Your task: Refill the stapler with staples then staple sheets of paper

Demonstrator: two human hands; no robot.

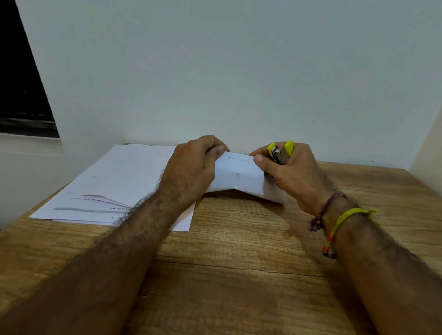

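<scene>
Head view: your right hand (pixel 291 173) grips the yellow stapler (pixel 279 152) and pinches the right end of the folded paper (pixel 240 178). Your left hand (pixel 191 169) grips its left end. More sheets (pixel 117 182) lie left on the bench (pixel 228 279).

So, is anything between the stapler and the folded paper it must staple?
Nothing visible. The right hand holds the yellow stapler at the folded paper, which the left hand grips too.
</scene>
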